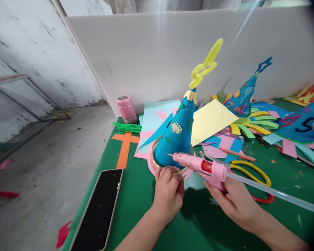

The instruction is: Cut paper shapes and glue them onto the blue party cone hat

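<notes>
A blue paper cone party hat point(176, 143) stands on the green table, a yellow pipe-cleaner shape point(199, 71) on its tip and a pink brim point(151, 164) round its base. At the front of that brim, my left hand point(167, 193) is closed, fingers curled on the paper edge; its fingertips are partly hidden. My right hand point(238, 205) grips a pink hot glue gun point(192, 161) by the handle. The gun's nozzle points left, in front of the cone's lower part; I cannot tell if they touch. A long clear glue stick point(274, 191) sticks out behind it.
Scissors point(264, 177) lie right of the hat. A phone point(98, 209) rests at the left table edge, near orange strips point(124, 151), green pipe cleaners point(127, 127) and a pink flask point(127, 109). Behind are paper sheets point(211, 122) and another party hat point(244, 97).
</notes>
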